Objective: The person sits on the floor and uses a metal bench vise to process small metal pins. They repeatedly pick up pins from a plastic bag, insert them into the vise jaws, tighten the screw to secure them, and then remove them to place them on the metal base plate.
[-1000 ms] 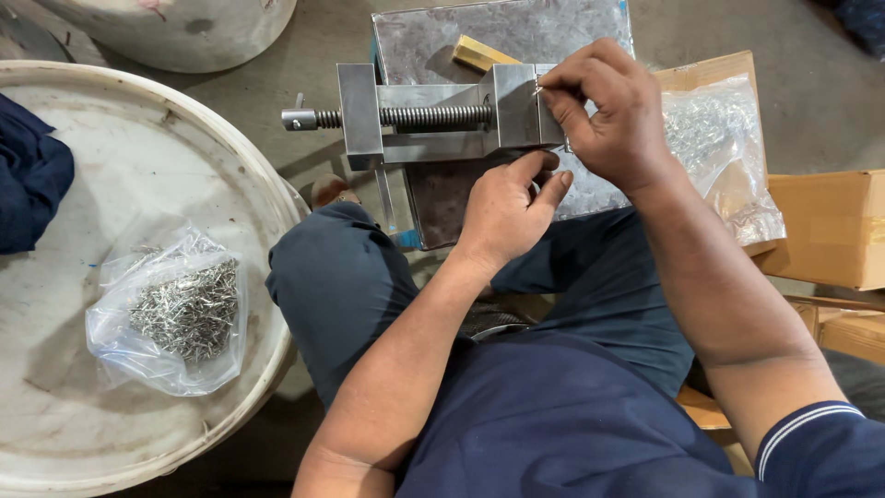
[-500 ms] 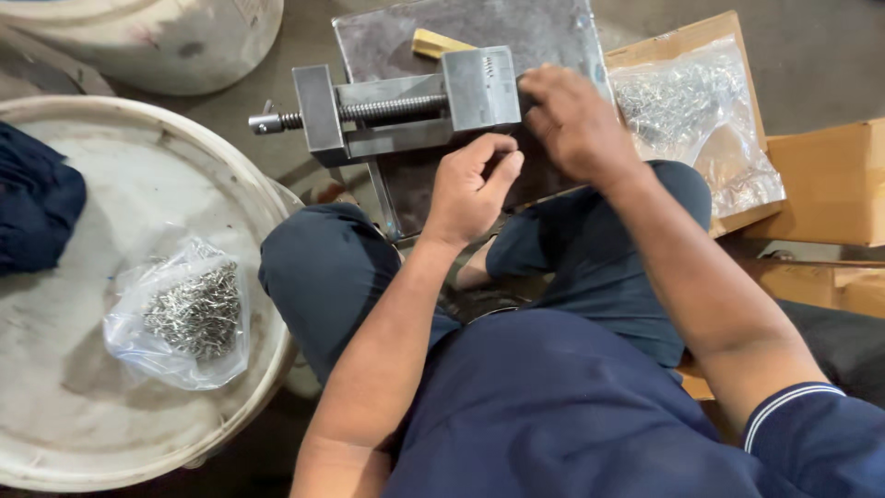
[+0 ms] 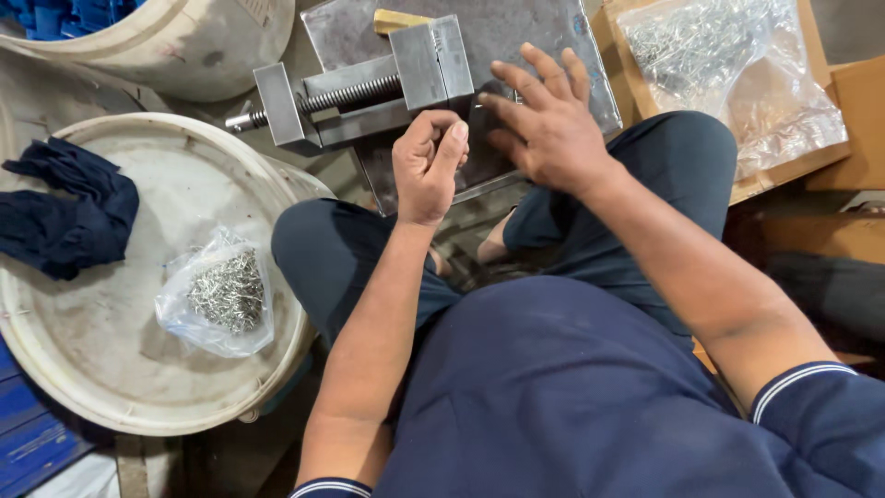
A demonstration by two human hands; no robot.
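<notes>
far left of the frame: a dark blue cloth (image 3: 64,217) lies bunched on a round off-white drum lid (image 3: 111,387). just right of it on the same lid, a clear plastic bag of small metal pins (image 3: 221,297), lying flat. upper left: the rim of a pale bucket (image 3: 198,51), partly cut off. upper centre: a steel machine vise (image 3: 369,83) sits on a grey metal plate (image 3: 544,41), screw pointing left; a yellowish block (image 3: 398,19) lies just behind its jaw block. centre: left hand (image 3: 427,166) curled into a loose fist just below the vise, thumb against forefinger; whether it pinches anything cannot be told. right of it: right hand (image 3: 544,124) spread open, fingers splayed over the plate beside the vise, holding nothing. upper right: a second clear bag of metal pins (image 3: 737,65) rests on a cardboard box (image 3: 857,120).
</notes>
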